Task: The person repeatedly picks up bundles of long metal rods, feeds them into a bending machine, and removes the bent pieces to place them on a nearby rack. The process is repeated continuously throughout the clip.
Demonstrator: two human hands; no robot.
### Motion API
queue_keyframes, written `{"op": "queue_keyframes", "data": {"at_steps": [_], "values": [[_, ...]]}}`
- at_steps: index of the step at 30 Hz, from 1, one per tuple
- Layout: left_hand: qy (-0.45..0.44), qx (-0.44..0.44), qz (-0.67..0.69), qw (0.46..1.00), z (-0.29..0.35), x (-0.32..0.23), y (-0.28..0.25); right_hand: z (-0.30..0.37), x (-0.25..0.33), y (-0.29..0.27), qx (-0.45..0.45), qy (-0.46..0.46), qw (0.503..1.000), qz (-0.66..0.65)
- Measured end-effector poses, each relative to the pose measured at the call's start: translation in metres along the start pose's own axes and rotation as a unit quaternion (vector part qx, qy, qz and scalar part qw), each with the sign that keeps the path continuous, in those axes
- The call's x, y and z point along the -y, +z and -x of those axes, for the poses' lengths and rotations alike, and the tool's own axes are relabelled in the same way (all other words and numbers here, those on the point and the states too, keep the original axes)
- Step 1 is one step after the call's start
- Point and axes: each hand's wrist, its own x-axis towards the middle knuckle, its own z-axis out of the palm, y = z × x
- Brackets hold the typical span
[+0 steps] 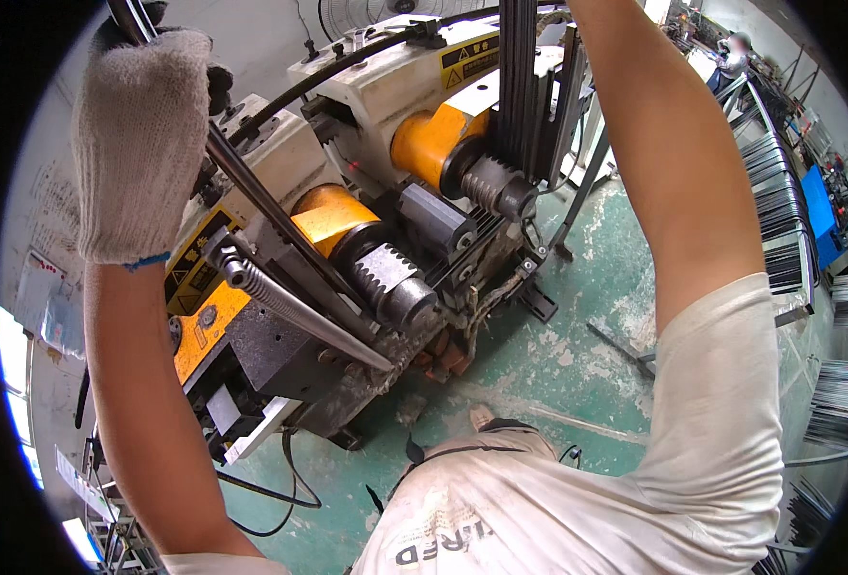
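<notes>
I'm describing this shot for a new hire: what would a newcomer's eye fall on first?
Likely the two orange housings near the centre, each with a toothed metal part beside it. Next, the gloved left hand at upper left, gripping a dark metal bar. The blue panel at far right also stands out.

Through a wide fisheye on the wearer's head, we look steeply down, straight edges bending toward a dark round rim. We see the shirt closest, at six o'clock, the machine near at eleven, a rack farther off toward three.
</notes>
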Motion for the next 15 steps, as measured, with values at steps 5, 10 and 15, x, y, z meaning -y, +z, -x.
{"op": "queue_keyframes", "data": {"at_steps": [5, 10, 15], "values": [[-0.09, 0.005, 0.144, 0.985, 0.023, -0.007, -0.023, 0.014, -0.001, 0.022, -0.002, 0.024, 0.999, -0.026], [-0.022, 0.02, 0.017, 0.999, 0.018, 0.012, -0.016, 0.019, -0.023, 0.008, 0.025, 0.032, 0.999, 0.013], [0.039, 0.009, -0.124, 0.991, 0.031, 0.002, -0.03, 0.163, -0.038, -0.046, -0.019, -0.076, 0.946, 0.316]]}}
